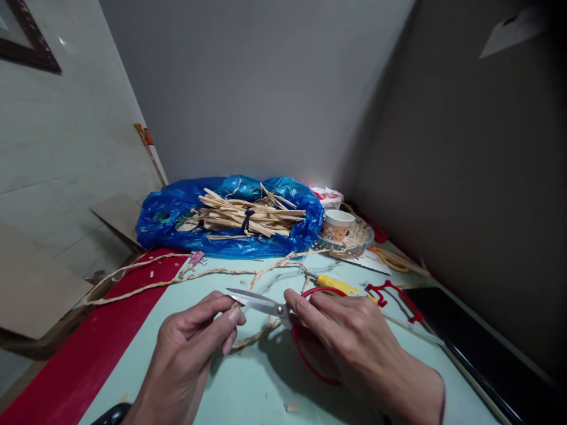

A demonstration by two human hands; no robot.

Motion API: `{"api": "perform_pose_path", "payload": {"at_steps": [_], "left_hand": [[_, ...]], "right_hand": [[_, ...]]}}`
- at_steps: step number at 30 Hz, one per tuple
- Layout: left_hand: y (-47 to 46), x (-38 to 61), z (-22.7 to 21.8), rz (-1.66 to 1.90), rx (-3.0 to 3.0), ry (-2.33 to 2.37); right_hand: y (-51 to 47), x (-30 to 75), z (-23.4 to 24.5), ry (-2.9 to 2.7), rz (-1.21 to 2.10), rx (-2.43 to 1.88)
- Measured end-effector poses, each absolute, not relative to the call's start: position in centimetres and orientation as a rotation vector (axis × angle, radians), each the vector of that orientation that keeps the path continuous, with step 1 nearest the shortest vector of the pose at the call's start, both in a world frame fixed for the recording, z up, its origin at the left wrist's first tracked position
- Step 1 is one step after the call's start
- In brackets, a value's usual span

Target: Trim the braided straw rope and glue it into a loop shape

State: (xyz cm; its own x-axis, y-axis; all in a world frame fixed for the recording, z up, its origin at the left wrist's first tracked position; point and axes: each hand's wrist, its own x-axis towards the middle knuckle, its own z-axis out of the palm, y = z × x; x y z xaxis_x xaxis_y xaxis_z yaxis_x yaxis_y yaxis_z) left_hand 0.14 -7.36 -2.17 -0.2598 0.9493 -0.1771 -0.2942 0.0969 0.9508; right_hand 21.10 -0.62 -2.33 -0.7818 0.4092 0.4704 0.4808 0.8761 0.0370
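My right hand point(354, 342) grips red-handled scissors point(261, 303), whose steel blades point left and are nearly closed. My left hand point(195, 342) pinches a braided straw cord point(254, 337) right under the blade tips. The cord runs away across the pale green table top point(248, 389) toward the far left. Both hands are low in the middle of the view, almost touching each other.
A blue plastic bag point(168, 221) with a tied bundle of straw strips point(248, 215) lies at the back. A paper cup point(339, 224) stands on a woven mat point(361, 239). A yellow-handled tool point(336, 285), a red clip point(392, 295) and a dark tablet point(465, 330) lie right.
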Motion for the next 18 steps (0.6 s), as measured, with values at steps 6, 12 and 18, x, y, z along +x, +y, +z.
{"api": "perform_pose_path", "payload": {"at_steps": [6, 12, 18], "left_hand": [[-7.0, 0.0, -2.4, 1.500, 0.706, 1.201], [-7.0, 0.0, -1.8, 1.506, 0.589, 1.208], [-6.7, 0.1, -1.4, 1.488, 0.543, 1.239]], "right_hand": [[-0.4, 20.8, -2.8, -2.497, -0.003, -0.640], [-0.1, 20.5, -2.0, -2.324, 0.292, -0.877], [-0.6, 20.2, -1.4, -2.384, 0.410, -1.089]]}}
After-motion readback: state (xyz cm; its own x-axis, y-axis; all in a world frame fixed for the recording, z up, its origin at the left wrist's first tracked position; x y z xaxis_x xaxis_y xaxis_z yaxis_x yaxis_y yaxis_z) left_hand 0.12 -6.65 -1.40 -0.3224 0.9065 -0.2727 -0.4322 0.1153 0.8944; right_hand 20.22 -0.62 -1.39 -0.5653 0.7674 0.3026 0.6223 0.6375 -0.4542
